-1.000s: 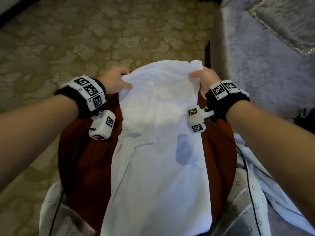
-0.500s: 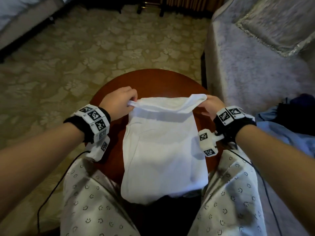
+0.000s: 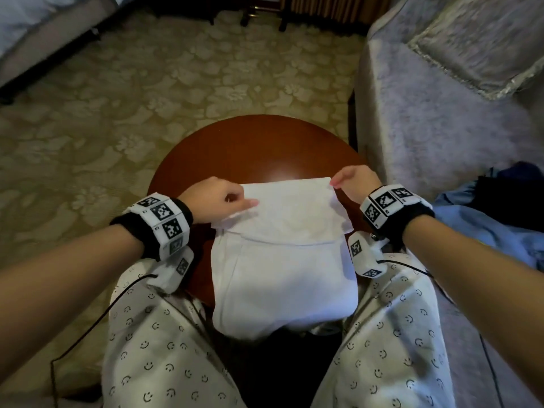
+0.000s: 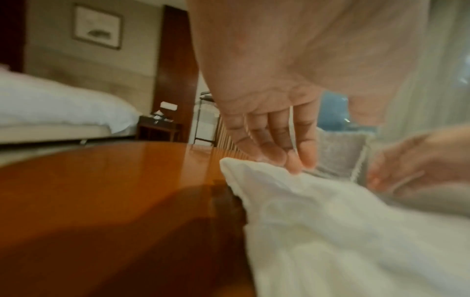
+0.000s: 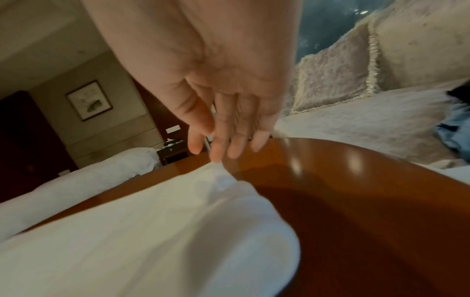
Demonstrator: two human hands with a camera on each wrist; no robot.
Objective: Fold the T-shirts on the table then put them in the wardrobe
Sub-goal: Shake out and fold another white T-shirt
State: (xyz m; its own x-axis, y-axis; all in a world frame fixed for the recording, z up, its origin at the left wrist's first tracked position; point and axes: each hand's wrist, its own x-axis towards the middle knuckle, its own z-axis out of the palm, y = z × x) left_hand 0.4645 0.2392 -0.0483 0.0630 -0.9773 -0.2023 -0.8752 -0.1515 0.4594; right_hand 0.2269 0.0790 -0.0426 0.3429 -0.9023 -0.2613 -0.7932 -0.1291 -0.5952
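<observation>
At the surface's (image 3: 259,142) near edge, left hand (image 3: 216,197) and right hand (image 3: 354,184) each pinch a corner of the folded white T-shirt (image 3: 282,260), other fingers loose.

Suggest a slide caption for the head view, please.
Both hands, left and right, pinch a folded white T-shirt on a round table.

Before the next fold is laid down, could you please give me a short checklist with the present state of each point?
1. Left hand holds the left corner of the white T-shirt: ok, fingertips pinch the cloth.
2. Right hand holds the right corner: ok.
3. Top edge level between the hands: ok, nearly straight.
4. T-shirt fully on the round table: not ok, its near end hangs over the edge toward the lap.
5. Bare table beyond the fold: ok.
6. Layers underneath lie smooth: cannot tell, they are covered.
</observation>
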